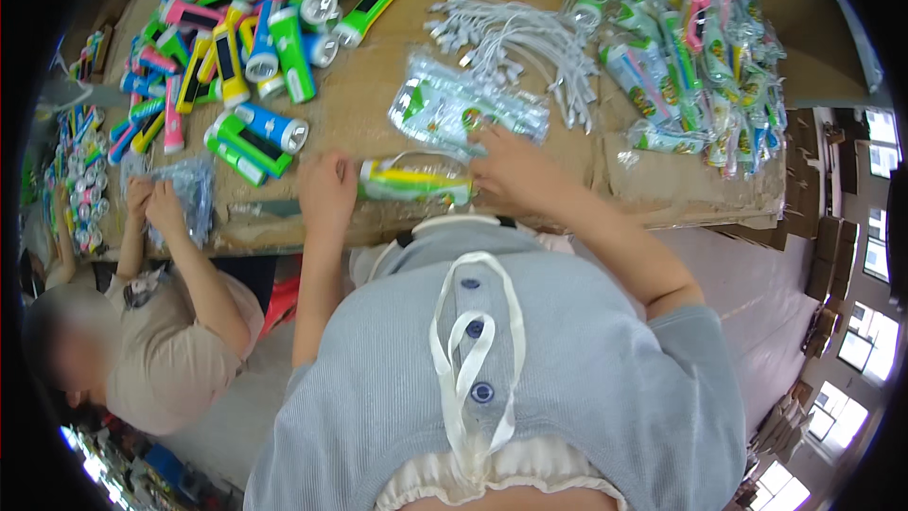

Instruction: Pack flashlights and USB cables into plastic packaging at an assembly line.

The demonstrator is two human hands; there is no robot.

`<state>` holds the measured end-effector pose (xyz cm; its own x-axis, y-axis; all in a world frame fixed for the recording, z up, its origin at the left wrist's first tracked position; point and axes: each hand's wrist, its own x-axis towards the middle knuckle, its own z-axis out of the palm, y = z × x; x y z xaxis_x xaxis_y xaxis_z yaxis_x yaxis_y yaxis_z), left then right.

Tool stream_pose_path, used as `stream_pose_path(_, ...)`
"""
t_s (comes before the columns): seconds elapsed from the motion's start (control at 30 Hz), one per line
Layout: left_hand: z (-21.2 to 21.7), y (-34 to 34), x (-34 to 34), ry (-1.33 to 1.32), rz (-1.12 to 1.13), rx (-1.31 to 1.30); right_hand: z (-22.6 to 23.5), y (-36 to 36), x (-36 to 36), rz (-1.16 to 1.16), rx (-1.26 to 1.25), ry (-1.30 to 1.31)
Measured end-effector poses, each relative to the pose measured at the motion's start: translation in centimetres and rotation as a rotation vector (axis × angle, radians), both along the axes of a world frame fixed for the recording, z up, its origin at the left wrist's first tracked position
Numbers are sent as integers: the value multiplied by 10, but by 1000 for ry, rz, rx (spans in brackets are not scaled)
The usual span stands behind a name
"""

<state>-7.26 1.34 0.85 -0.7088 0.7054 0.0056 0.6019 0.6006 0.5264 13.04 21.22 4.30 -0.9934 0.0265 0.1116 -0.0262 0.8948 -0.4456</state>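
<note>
Between my hands, at the near edge of the table, lies a green and yellow flashlight (416, 183) in a clear plastic bag. A white cable loop (430, 157) shows along its far side. My left hand (328, 187) is closed beside the left end of the flashlight, fingers curled; what they pinch, if anything, is hidden. My right hand (515, 170) is at the right end, its bent fingers on the near edge of a stack of clear printed plastic bags (440, 104). Fingers and thumb look pressed together on the plastic there.
A heap of colourful flashlights (227, 57) covers the far left. Two flashlights (251, 147) lie closer, left of my left hand. White cables (515, 33) are bundled behind the bags. Packed flashlights (681, 66) pile up at right. A co-worker (180, 341) handles plastic at left.
</note>
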Motion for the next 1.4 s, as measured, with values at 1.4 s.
stream_pose_path(1.4,-52,110,18,194,-457,246,34,302,79,-1044,852,197)
